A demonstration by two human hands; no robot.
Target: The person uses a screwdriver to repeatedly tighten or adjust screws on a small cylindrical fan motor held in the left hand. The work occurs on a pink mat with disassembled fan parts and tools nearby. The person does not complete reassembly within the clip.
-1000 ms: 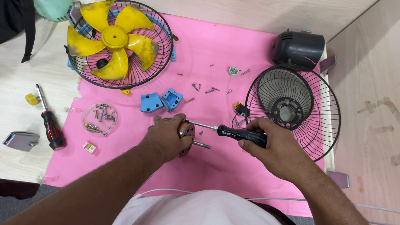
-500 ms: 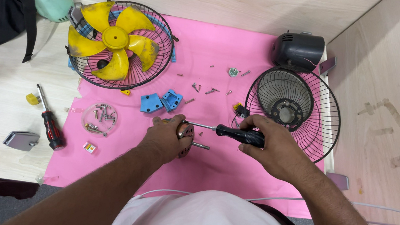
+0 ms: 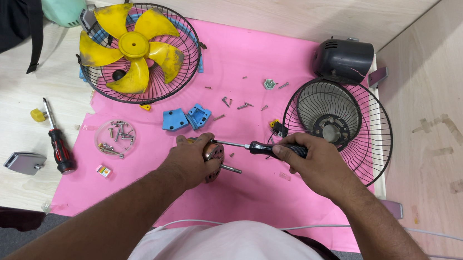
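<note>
My left hand (image 3: 191, 159) grips a small round fan motor (image 3: 215, 157) with a metal shaft sticking out to the right, low on the pink mat (image 3: 259, 65). My right hand (image 3: 317, 166) holds a black-handled screwdriver (image 3: 263, 148) level, its tip pointing left against the top of the motor. Two blue plastic brackets (image 3: 186, 118) lie just above my left hand.
A black wire guard holding a yellow fan blade (image 3: 135, 49) lies at the back left. Another black guard (image 3: 337, 125) and a black motor housing (image 3: 342, 59) sit at right. Loose screws (image 3: 236, 103), a clear dish of screws (image 3: 115, 136) and a red-handled screwdriver (image 3: 58, 143) lie around.
My right hand and the screwdriver have shifted slightly left, toward the motor. The left hand has stayed put.
</note>
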